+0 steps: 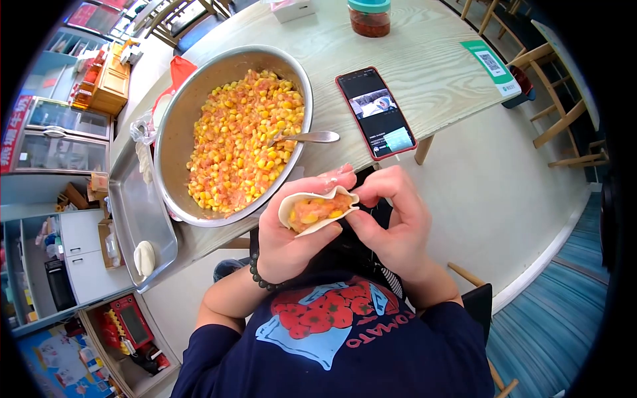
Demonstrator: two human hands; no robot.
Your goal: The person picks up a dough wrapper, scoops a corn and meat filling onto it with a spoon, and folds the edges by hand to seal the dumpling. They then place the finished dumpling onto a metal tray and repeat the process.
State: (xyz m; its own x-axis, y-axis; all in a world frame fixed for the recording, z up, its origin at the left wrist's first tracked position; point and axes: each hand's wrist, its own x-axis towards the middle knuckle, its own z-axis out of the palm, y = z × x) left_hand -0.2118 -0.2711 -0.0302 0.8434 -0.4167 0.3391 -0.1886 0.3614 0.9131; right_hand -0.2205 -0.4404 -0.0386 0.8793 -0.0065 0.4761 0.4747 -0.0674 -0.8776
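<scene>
Cupped in left hand [290, 229], filled wrapper [318, 211] partly folded | pinched at its edge by right hand [397, 222] | beyond both hands: bowl [164, 149]

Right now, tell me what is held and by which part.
A filled dough wrapper: the left hand cups its sides; the right hand pinches its rim at one end.

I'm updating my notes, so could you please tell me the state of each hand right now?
Left hand: curled around the filled wrapper, holding it open side up.
Right hand: fingers pinching one end of that wrapper's edge.
</scene>
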